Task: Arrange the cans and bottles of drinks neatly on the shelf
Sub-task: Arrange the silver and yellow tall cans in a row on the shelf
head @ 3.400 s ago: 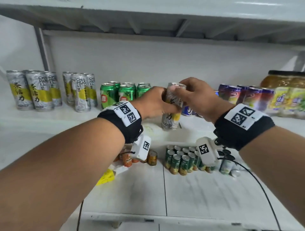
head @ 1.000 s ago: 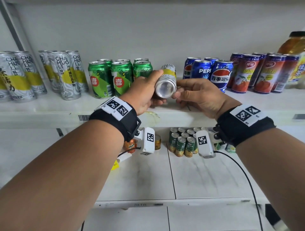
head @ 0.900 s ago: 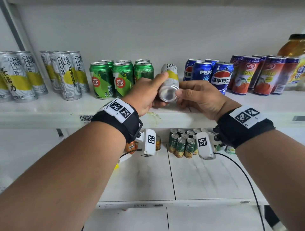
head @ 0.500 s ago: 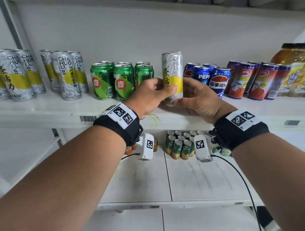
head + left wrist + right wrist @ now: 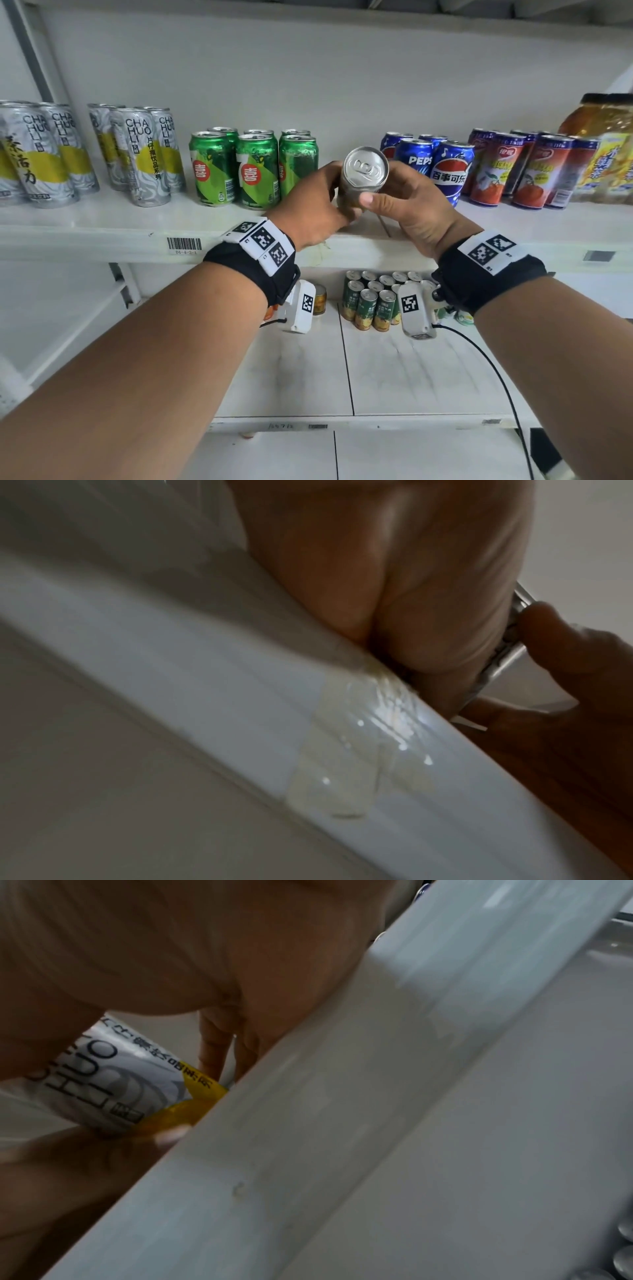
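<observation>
Left hand: your left hand [image 5: 310,205] curls round the left side of the tall silver can [image 5: 363,174], fingers wrapped on its body; the left wrist view shows only a sliver of the can's rim [image 5: 507,653] past your palm [image 5: 394,569].
Right hand: your right hand [image 5: 411,205] grips the same can from the right, thumb across the front just below the lid.
Held can: it sits between your two hands, tipped so its lid and pull tab face you, its lower part hidden behind your fingers. The right wrist view shows its white and yellow label with "HUO" lettering [image 5: 120,1085], pinched by your right hand [image 5: 154,947].
Shelf edge: the white shelf [image 5: 102,229] runs just under both hands; whether the can's base touches it, you cannot tell.
Left of your left hand: green cans [image 5: 253,168] stand just beside it, upright in rows; further left, two groups of matching silver-and-yellow cans [image 5: 147,154].
Right of your right hand: blue Pepsi cans [image 5: 445,168] stand just behind and beside it, then red juice cans [image 5: 513,168], then yellow-labelled bottles [image 5: 609,150] at the far right.
Below your wrists: small green cans [image 5: 370,301] cluster on the lower shelf [image 5: 411,377].
</observation>
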Demonstrator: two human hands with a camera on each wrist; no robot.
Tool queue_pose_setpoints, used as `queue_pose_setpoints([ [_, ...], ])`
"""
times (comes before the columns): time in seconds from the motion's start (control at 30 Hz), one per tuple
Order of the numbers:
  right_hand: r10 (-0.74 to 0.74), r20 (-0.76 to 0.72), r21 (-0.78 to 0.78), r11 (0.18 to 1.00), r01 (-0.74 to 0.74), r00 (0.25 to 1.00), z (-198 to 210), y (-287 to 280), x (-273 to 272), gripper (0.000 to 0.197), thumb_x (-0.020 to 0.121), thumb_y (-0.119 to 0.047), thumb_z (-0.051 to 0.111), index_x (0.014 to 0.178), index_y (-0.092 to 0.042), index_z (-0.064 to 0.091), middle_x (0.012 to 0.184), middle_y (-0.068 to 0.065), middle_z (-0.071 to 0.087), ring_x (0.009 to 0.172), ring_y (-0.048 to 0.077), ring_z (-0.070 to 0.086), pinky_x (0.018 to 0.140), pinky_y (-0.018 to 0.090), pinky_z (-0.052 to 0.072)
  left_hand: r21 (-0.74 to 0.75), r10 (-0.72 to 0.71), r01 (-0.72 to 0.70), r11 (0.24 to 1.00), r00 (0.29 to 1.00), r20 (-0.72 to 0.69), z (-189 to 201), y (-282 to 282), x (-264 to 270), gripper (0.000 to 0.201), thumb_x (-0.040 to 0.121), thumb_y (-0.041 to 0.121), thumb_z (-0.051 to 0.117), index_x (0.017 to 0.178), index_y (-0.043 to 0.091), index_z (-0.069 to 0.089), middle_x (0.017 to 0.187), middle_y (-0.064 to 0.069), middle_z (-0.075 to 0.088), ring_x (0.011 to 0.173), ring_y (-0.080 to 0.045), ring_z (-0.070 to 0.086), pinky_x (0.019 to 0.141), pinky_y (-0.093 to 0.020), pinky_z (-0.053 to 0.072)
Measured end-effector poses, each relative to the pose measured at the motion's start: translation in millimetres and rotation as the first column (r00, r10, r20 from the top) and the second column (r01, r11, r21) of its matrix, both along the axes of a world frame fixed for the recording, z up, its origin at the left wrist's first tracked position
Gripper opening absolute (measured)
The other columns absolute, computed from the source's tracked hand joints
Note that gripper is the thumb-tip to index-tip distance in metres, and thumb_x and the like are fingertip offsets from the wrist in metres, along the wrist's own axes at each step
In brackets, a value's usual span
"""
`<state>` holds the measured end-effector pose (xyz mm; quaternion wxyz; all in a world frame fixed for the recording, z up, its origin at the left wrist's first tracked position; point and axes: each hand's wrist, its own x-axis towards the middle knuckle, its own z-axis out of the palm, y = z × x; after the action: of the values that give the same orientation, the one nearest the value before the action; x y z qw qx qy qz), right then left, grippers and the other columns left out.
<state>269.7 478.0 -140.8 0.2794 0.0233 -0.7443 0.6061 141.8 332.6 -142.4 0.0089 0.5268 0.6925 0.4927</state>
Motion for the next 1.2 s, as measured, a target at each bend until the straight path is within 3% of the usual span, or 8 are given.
queue_pose_setpoints([
  [0.23,0.006,0.021,0.062,0.998,-0.008,1.0,0,-3,3,0.073,0.068,-0.029,0.091,0.129,-0.006,0.06,0.125,0.011,0.073,0.12,0.027,0.069,0.103,0.042,0.056,0.027,-0.077,0.075,0.997,0.992,0.095,-1,-1,3,0.061,0.083,0.003,0.09,0.137,0.003,0.062,0.13,-0.013,0.072,0.125,-0.029,0.068,0.11,-0.052,0.053],
  [0.43,-0.035,-0.044,-0.05,0.998,0.033,0.998,1,-1,4,0.052,0.094,-0.036,0.067,0.134,-0.003,0.061,0.133,0.021,0.069,0.126,0.038,0.065,0.111,0.053,0.05,0.032,-0.038,0.034,0.999,0.99,0.133,-2,-2,0,0.06,0.082,0.021,0.093,0.134,0.021,0.064,0.122,0.009,0.076,0.113,-0.007,0.072,0.102,-0.035,0.06],
  [0.53,-0.045,-0.015,-0.031,0.999,0.045,0.999,2,0,4,0.054,0.092,-0.042,0.071,0.126,0.0,0.067,0.126,0.022,0.072,0.121,0.043,0.066,0.11,0.059,0.05,0.085,-0.063,0.045,0.995,0.973,0.222,-4,-2,-2,0.068,0.075,0.038,0.098,0.133,0.02,0.066,0.123,0.005,0.078,0.118,-0.013,0.073,0.106,-0.045,0.058],
  [0.7,0.001,0.039,0.008,1.0,-0.002,0.999,0,4,5,0.055,0.083,-0.015,0.08,0.13,0.007,0.063,0.122,0.026,0.072,0.112,0.042,0.071,0.108,0.058,0.052,0.187,-0.067,0.005,0.982,0.943,0.326,-6,2,-6,0.056,0.078,0.059,0.084,0.11,0.015,0.074,0.106,-0.007,0.083,0.103,-0.028,0.08,0.099,-0.056,0.061],
  [0.87,0.065,0.099,0.013,0.998,-0.066,0.993,1,3,8,0.053,0.081,-0.001,0.078,0.13,0.008,0.064,0.122,0.028,0.072,0.115,0.045,0.069,0.106,0.055,0.054,0.161,0.009,-0.067,0.985,0.941,0.339,-6,8,-11,0.09,0.074,0.08,0.076,0.102,-0.005,0.074,0.102,-0.028,0.078,0.103,-0.052,0.073,0.093,-0.069,0.058],
  [1.0,0.035,0.091,0.023,0.999,-0.038,0.995,0,5,7,0.05,0.081,-0.001,0.078,0.128,0.009,0.064,0.12,0.028,0.072,0.114,0.047,0.069,0.105,0.054,0.055,0.16,0.016,-0.071,0.985,0.947,0.321,-5,10,-10,0.078,0.079,0.072,0.076,0.101,-0.002,0.074,0.099,-0.025,0.079,0.097,-0.046,0.077,0.088,-0.065,0.062],
  [1.1,-0.026,0.066,0.012,1.0,0.025,0.997,2,3,7,0.024,0.093,0.004,0.068,0.117,0.004,0.07,0.105,0.02,0.075,0.095,0.037,0.07,0.098,0.051,0.056,0.184,0.0,-0.065,0.981,0.942,0.336,-2,11,-5,0.053,0.087,0.055,0.078,0.103,0.004,0.076,0.097,-0.016,0.082,0.089,-0.036,0.08,0.079,-0.049,0.066],
  [1.2,-0.108,0.076,-0.028,0.994,0.11,0.991,10,-1,10,0.013,0.1,-0.002,0.061,0.098,-0.004,0.073,0.086,0.011,0.072,0.079,0.027,0.063,0.079,0.041,0.054,0.145,0.01,-0.061,0.988,0.945,0.326,4,9,3,0.038,0.093,0.04,0.081,0.112,0.008,0.076,0.101,-0.009,0.083,0.097,-0.03,0.08,0.091,-0.052,0.065],
])
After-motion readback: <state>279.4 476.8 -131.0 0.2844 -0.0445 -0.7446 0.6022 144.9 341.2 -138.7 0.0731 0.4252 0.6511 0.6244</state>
